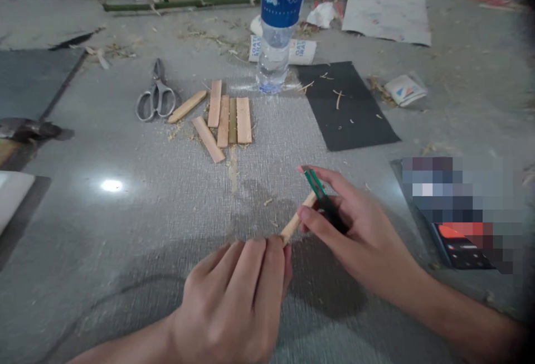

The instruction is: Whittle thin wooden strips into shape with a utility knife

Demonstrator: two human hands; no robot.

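My left hand (238,297) is closed round the near end of a narrow bamboo strip (297,220), which slants up to the right. A green and black utility knife (318,187) is gripped in my right hand (355,222). Its upper end lies close to the far end of the strip, and my right thumb rests by the strip. Whether the blade touches the bamboo I cannot tell. Beyond my hands several flat bamboo pieces (244,121) lie in a loose group, with one pointed piece (187,106) to their left.
Metal scissors (156,93) lie back left. A water bottle (276,35) stands upright behind the pieces. Black sandpaper-like sheet (349,107) lies right of it, with shavings on it. A phone (462,244), partly pixelated, is at right. A hammer-like tool (29,129) is at the left edge.
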